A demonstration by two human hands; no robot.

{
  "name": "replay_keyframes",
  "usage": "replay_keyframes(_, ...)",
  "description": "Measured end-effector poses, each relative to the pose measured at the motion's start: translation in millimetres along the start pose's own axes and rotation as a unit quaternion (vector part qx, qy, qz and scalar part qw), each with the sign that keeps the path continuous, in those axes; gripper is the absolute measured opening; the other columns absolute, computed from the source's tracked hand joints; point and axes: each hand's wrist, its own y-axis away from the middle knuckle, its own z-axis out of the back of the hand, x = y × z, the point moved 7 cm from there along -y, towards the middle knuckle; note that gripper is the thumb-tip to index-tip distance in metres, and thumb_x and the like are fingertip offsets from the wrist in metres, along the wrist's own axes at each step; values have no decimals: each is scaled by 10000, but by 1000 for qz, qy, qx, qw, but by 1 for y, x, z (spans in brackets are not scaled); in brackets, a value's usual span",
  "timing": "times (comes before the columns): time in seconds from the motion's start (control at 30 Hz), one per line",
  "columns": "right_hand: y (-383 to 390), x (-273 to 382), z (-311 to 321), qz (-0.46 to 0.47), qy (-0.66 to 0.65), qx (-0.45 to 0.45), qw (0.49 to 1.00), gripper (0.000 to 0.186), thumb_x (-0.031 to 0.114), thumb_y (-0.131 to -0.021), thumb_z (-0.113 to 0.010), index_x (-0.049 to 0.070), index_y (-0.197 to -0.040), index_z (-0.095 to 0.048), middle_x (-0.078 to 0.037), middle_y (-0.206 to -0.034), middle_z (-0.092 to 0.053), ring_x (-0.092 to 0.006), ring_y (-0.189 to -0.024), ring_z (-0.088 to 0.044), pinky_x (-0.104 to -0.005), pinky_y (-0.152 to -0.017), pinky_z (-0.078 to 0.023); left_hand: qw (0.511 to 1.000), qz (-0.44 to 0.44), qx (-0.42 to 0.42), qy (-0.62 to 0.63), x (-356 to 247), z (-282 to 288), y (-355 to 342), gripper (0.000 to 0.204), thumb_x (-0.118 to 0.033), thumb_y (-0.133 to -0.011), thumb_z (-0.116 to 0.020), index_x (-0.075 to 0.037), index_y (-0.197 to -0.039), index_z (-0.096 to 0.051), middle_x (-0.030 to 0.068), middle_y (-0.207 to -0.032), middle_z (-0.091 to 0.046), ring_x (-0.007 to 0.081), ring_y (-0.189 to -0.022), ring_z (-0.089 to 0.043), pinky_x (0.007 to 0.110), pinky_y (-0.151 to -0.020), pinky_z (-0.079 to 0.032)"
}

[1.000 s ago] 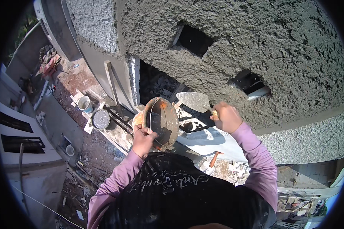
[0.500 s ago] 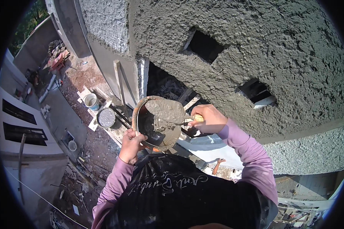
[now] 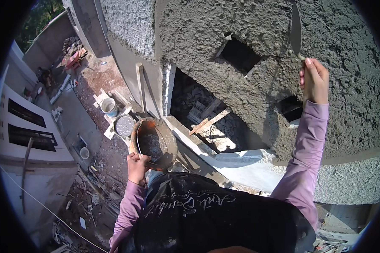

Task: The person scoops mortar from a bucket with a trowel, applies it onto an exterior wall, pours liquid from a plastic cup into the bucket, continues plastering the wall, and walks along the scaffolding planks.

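My left hand grips the near-left rim of a mortar-smeared orange bucket, which is tipped so its inside shows. Wet grey mortar coats the bucket's bottom and wall. Raised to the upper right, my right hand is closed round the handle of a trowel. The trowel's blade stands edge-on to my view, at the rough mortar-covered wall; whether it touches, I cannot tell. Below the blade are two dark square openings in that wall.
Down to the left, a pale bucket and a bucket of grey mix stand by boards. An upright plank leans at the wall. Rubble and a white building lie farther left.
My right hand has moved from the bucket up to the wall, taking the trowel along. The mortar that heaped on the trowel no longer shows on it. The bucket sits slightly lower.
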Motion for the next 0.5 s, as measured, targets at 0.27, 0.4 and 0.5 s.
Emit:
replay_keyframes(0.27,154,-95,-35,-36,304,156,939,237,222,-841,-657,3,-918,-610,-132,-708,-602,-251,-662,-629,-374,-595,-487,968,31,63,-241,55,-36,-97,219,-126,-704,-731,65,-799,-683,75,-685,-630,186,-592,-607,307,-555,-482)
replay_keyframes(0.4,217,-167,-129,-40,338,277,899,223,221,-762,-687,27,-869,-659,-199,-915,-646,-396,-822,-652,-480,-744,-513,969,-42,57,-237,36,-52,-94,330,-169,-691,-784,101,-853,-683,112,-763,-677,167,-653,-626,328,-622,-499)
replay_keyframes(0.5,256,-219,-200,-34,344,346,872,223,214,-763,-686,13,-859,-685,-217,-978,-636,-405,-860,-655,-474,-765,-531,951,-35,102,-290,-16,-59,-58,287,-170,-697,-799,77,-680,-654,92,-658,-653,131,-571,-585,314,-570,-483)
